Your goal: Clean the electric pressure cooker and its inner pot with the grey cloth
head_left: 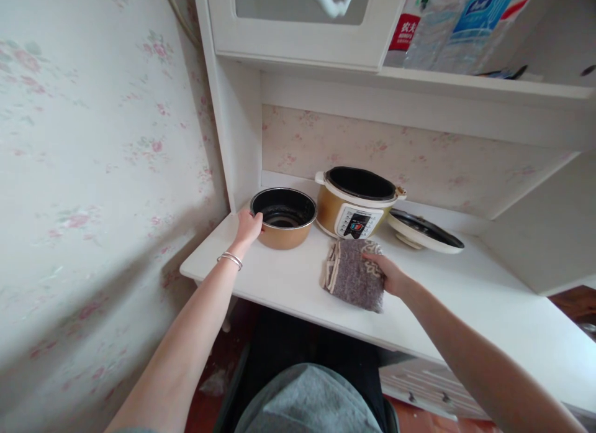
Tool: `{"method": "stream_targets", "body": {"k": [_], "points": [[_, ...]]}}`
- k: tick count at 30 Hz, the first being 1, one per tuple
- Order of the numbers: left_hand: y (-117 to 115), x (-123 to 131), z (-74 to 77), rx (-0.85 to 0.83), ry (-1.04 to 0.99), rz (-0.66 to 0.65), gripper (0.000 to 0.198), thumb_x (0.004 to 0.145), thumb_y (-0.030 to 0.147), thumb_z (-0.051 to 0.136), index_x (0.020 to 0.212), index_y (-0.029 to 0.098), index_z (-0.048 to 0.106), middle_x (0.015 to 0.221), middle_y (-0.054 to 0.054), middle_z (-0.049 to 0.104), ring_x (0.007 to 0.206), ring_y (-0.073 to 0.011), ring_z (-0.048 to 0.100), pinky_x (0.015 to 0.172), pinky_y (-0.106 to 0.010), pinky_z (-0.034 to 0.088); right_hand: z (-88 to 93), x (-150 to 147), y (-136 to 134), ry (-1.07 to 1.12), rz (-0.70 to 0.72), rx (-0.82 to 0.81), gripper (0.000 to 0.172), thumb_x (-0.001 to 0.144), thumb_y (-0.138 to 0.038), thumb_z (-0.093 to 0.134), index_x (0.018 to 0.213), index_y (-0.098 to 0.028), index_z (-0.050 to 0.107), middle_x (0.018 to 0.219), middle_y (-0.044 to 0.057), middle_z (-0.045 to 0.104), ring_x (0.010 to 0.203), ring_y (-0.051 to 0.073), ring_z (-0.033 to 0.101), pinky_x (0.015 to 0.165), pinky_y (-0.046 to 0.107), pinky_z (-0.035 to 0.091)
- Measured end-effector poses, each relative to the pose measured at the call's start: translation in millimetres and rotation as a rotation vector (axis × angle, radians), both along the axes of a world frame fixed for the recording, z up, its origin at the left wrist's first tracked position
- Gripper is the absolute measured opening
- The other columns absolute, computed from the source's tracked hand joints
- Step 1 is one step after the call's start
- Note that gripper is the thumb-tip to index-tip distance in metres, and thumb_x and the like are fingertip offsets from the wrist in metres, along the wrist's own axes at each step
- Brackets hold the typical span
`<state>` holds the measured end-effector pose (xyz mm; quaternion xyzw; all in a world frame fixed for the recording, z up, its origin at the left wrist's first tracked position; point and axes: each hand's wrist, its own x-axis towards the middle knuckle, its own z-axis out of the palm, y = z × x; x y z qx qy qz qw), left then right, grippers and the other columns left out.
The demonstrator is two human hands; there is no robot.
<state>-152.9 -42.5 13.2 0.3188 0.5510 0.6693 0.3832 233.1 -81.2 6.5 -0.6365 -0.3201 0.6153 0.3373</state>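
Observation:
With my left hand (250,227) I grip the near left rim of a gold inner pot (285,237), black inside, which stands upright on the white counter. My right hand (390,273) is closed on the right side of a folded grey-brown cloth (352,281) with cream trim, held over the front part of the counter. Behind the cloth stands a gold and white electric pressure cooker (329,210), its top off and its inside dark. To its right the cooker's lid (431,239) lies upside down and tilted, dark side up.
The white counter (279,278) meets a flowered wall (116,191) on the left. Overhead is a cabinet (298,38) with a shelf holding plastic bottles (479,23). Drawers (426,389) sit under the counter's front edge.

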Motion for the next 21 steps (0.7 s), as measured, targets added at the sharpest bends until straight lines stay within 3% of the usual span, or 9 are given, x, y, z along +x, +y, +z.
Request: {"method": "stream_targets", "body": {"k": [3,6,10,13,15,17,19,21], "points": [[4.6,-8.0,-4.7,-0.032,0.13,0.011,0.014,0.065,0.017,0.063,0.067,0.02,0.049,0.056,0.001,0.05,0.045,-0.0145,0.051,0.041,-0.025,0.042,26.0,-20.8,-10.4,0.101,0.074,0.18,0.025,0.083,-0.036,0.057,0.104,-0.023,0.057,0.093,0.009,0.07,0.081,0.021,0.068,0.075,0.036,0.055],[8.3,-14.3,-9.4,-0.069,0.239,0.024,0.017,0.068,0.023,0.062,0.078,0.021,0.048,0.061,-0.001,0.054,0.049,-0.0163,0.055,0.042,-0.026,0.043,66.5,-37.3,-6.2,0.059,0.125,0.33,0.03,0.086,-0.041,0.052,0.11,-0.024,0.055,0.097,0.009,0.069,0.083,0.021,0.067,0.072,0.034,0.055],[11.1,-17.9,-13.3,-0.125,0.273,0.006,0.019,0.072,0.027,0.06,0.084,0.022,0.047,0.063,-0.001,0.055,0.052,-0.0175,0.056,0.043,-0.026,0.044,126.5,-66.2,28.6,-0.029,-0.019,0.527,0.027,0.088,-0.037,0.05,0.111,-0.024,0.054,0.094,0.006,0.068,0.076,0.018,0.066,0.068,0.031,0.055],[10.7,-17.3,-13.6,-0.145,0.306,0.011,0.019,0.073,0.027,0.059,0.086,0.021,0.047,0.067,-0.002,0.056,0.056,-0.0167,0.056,0.044,-0.024,0.044,153.0,-102.1,65.1,-0.15,0.005,0.813,0.034,0.081,-0.032,0.06,0.113,-0.025,0.054,0.102,0.003,0.067,0.079,0.016,0.065,0.071,0.03,0.053],[9.8,-16.2,-12.8,-0.162,0.318,0.008,0.02,0.075,0.027,0.057,0.09,0.021,0.047,0.069,-0.002,0.055,0.055,-0.0154,0.056,0.044,-0.023,0.045,153.8,-131.6,86.9,-0.326,0.101,0.983,0.041,0.075,-0.031,0.066,0.113,-0.023,0.055,0.107,0.003,0.066,0.087,0.018,0.064,0.076,0.031,0.052],[9.1,-15.1,-11.7,-0.181,0.33,-0.002,0.02,0.078,0.028,0.054,0.095,0.02,0.047,0.07,-0.001,0.054,0.054,-0.0142,0.055,0.044,-0.023,0.045,141.2,-162.8,102.7,-0.571,0.287,1.097,0.041,0.071,-0.031,0.068,0.109,-0.019,0.059,0.106,0.005,0.067,0.094,0.022,0.063,0.081,0.033,0.049],[8.8,-14.6,-10.9,-0.195,0.348,-0.011,0.022,0.08,0.028,0.051,0.1,0.019,0.047,0.07,-0.001,0.054,0.054,-0.0139,0.056,0.044,-0.023,0.046,119.9,-192.3,111.2,-0.795,0.627,1.142,0.03,0.073,-0.026,0.063,0.103,-0.019,0.064,0.104,0.005,0.068,0.097,0.023,0.062,0.085,0.033,0.047],[8.9,-14.8,-10.3,-0.206,0.366,-0.022,0.024,0.082,0.03,0.049,0.102,0.018,0.047,0.07,-0.002,0.055,0.055,-0.0142,0.057,0.045,-0.023,0.047,96.7,-217.1,114.9,-0.887,1.085,1.072,0.027,0.076,-0.015,0.055,0.099,-0.02,0.067,0.107,0.004,0.068,0.101,0.022,0.06,0.086,0.029,0.044]]}}
